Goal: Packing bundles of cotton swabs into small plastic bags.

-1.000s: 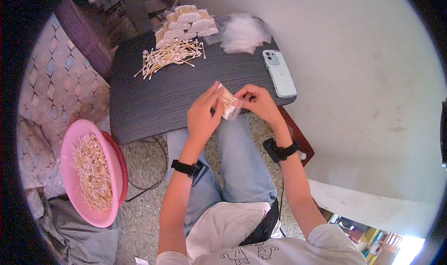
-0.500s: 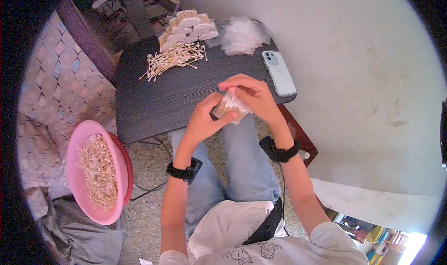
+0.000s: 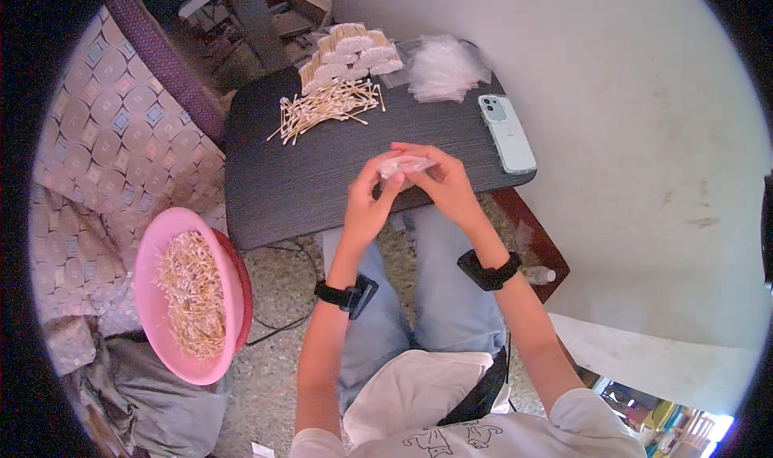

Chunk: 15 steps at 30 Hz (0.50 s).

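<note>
Between both hands, over the near edge of the dark table (image 3: pixel 322 188), is a small clear plastic bag of cotton swabs (image 3: pixel 405 165). My left hand (image 3: pixel 372 196) grips the bag's left side, its thumb toward me. My right hand (image 3: pixel 441 180) closes on the other side, thumb at the bag and fingers along its far edge. The fingers hide most of the swabs inside. Beyond my hands lies a loose heap of cotton swabs (image 3: pixel 326 110). Behind it several packed bags of swabs (image 3: pixel 350 55) are stacked, with flat empty clear bags (image 3: pixel 448 67) to their right.
A white phone (image 3: pixel 507 133) lies at the table's right edge, near the wall (image 3: pixel 628 136). A pink basin (image 3: pixel 146 297) full of loose swabs stands low at the left, beside a patterned cloth (image 3: pixel 129 128). A black cable (image 3: pixel 278 329) runs over the floor.
My hands have tipped the bag, so its swab-filled face no longer shows and its upper edge faces me. Both hands have drawn closer around it. The whole view has shifted slightly.
</note>
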Each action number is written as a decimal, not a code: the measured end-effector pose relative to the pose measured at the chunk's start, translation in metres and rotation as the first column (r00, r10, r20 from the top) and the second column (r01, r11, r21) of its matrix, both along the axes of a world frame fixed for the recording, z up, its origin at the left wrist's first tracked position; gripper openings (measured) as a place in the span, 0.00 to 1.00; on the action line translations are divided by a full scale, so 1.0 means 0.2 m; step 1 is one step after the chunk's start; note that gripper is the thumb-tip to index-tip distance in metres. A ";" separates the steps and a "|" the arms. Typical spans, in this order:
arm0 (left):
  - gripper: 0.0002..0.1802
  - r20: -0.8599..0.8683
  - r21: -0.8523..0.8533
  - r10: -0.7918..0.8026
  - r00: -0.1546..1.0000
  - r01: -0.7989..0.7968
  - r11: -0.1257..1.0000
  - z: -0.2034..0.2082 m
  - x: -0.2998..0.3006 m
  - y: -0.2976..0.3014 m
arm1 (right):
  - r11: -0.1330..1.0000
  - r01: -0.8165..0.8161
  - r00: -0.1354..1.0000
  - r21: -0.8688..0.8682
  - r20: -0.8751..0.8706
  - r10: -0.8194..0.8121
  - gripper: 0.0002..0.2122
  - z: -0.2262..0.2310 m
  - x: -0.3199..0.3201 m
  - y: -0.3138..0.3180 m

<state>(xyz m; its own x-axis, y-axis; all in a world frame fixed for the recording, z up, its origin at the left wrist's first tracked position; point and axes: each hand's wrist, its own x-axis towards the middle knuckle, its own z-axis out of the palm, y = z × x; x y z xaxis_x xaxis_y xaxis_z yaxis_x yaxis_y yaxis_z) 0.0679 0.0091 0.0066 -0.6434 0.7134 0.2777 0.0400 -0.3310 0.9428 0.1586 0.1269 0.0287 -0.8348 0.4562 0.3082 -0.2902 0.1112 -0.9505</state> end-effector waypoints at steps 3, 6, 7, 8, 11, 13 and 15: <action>0.14 -0.083 -0.073 0.040 0.996 -0.046 0.996 0.00 -0.01 0.00 | 0.993 -0.062 0.998 -0.104 -0.012 0.061 0.13 -0.02 0.01 -0.01; 0.13 -0.024 -0.033 -0.011 1.000 0.010 0.999 0.00 0.00 0.01 | 0.989 -0.011 0.999 -0.147 -0.039 0.005 0.10 -0.05 -0.03 -0.01; 0.13 0.026 -0.019 -0.009 1.000 0.009 1.000 -0.01 0.00 0.00 | 0.989 0.002 1.000 -0.146 0.014 0.000 0.10 -0.05 -0.04 0.00; 0.14 0.078 -0.006 -0.008 0.997 0.009 1.000 -0.01 0.00 0.00 | 0.989 0.016 0.998 -0.145 0.069 -0.006 0.10 -0.06 -0.05 -0.01; 0.13 0.131 -0.030 0.018 0.991 -0.015 0.999 0.00 0.02 0.01 | 0.949 0.057 0.997 -0.309 0.060 -0.040 0.11 -0.08 -0.07 -0.05; 0.12 0.152 -0.048 0.015 0.988 -0.008 0.999 -0.01 0.02 0.00 | 0.965 0.021 0.999 -0.261 0.042 -0.011 0.12 -0.09 -0.07 -0.05; 0.12 0.175 -0.069 0.011 0.985 0.001 0.998 -0.01 0.01 0.00 | 0.977 -0.013 0.999 -0.214 0.028 0.019 0.12 -0.09 -0.06 -0.05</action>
<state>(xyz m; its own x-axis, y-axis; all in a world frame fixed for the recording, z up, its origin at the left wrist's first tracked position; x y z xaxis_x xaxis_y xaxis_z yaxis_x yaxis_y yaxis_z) 0.0704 0.0095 0.0045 -0.6815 0.7233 0.1112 -0.1259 -0.2656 0.9558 0.1464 0.1171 0.0105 -0.8499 0.4952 0.1801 -0.2616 -0.0999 -0.9600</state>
